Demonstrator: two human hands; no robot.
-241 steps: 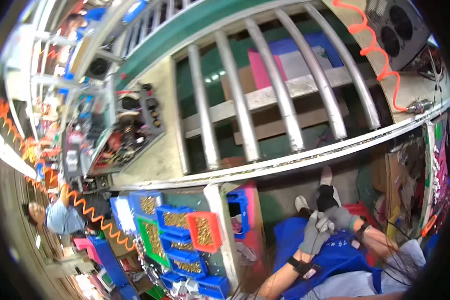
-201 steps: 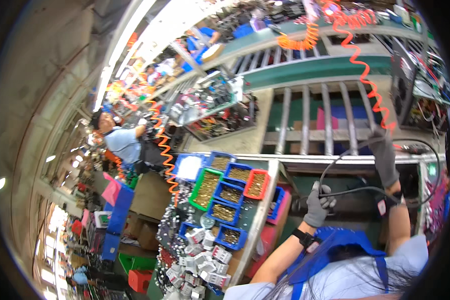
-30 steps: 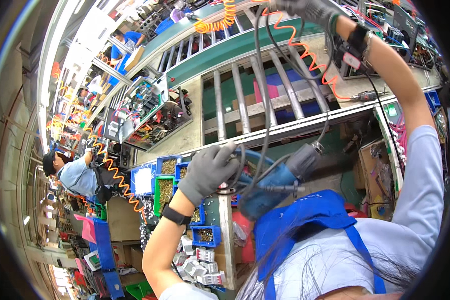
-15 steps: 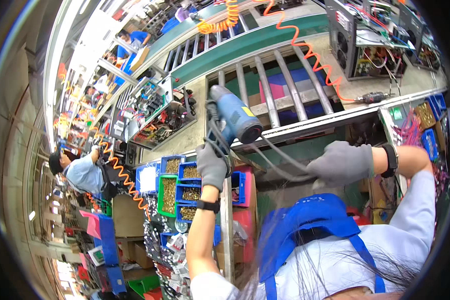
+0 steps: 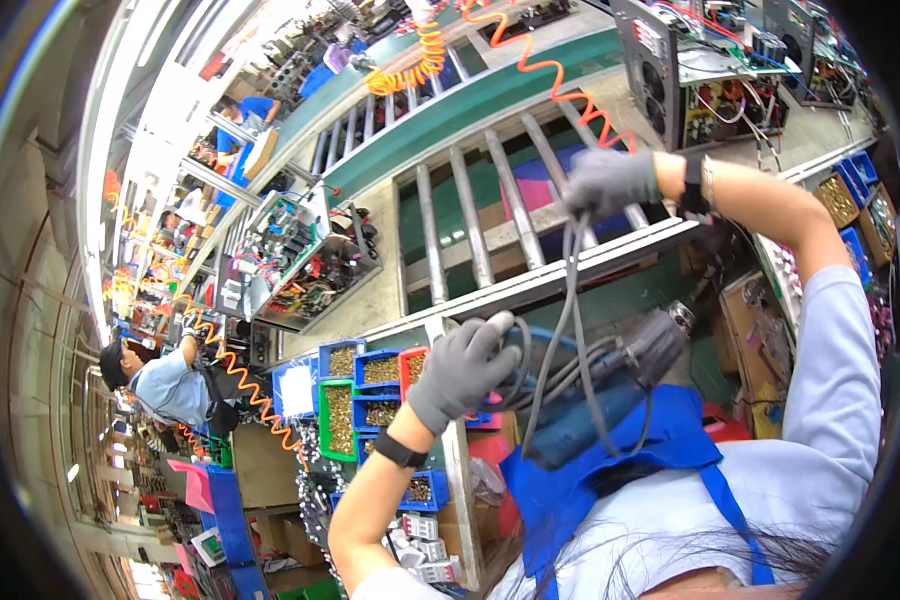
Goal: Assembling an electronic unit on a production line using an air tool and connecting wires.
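Observation:
My left hand (image 5: 465, 368), gloved in grey, is closed at the handle end of a blue heat gun (image 5: 655, 345) and on loops of its grey cord. The heat gun lies across the front of my blue apron (image 5: 670, 440), its metal nozzle toward the upper right. Raised over the metal rollers (image 5: 513, 200), my right hand (image 5: 610, 183), also gloved, grips the grey cord (image 5: 573, 265), which hangs in strands down to the gun. Cord loops and my left hand hide part of the gun's body and handle.
Blue bins (image 5: 378, 371) and a green bin (image 5: 339, 420) of brass-coloured parts stand left of my left hand. Open electronic units sit left (image 5: 305, 250) and right (image 5: 705, 90) of the rollers. An orange coiled hose (image 5: 545, 68) hangs above. A person (image 5: 175, 385) works at far left.
The heat gun has come down from over the rollers to my apron and turned, nozzle now toward upper right. My right hand has risen over the rollers, lifting the cord; my left hand moved slightly right.

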